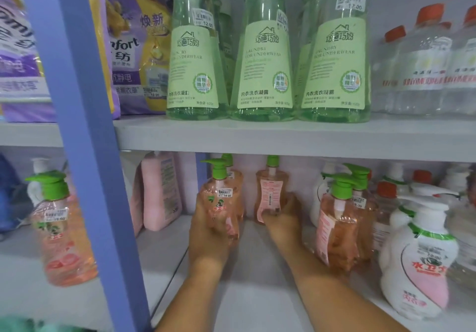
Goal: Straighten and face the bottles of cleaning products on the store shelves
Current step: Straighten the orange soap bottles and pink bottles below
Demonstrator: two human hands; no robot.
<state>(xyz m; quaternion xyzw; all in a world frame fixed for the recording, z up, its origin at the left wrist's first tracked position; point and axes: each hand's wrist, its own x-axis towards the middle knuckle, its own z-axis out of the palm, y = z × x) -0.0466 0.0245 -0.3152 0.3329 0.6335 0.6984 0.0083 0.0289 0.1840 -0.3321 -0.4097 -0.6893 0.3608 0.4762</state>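
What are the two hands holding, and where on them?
Each hand grips an orange-pink see-through pump bottle with a green top by its lower body: the left hand the front-facing bottle, the right hand the back-turned bottle.

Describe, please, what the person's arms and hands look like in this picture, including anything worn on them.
Both forearms are bare as far as the frame shows: no sleeves, gloves, watch or bracelets are visible. The left hand and right hand carry no rings that can be made out, though the fingers are partly hidden.
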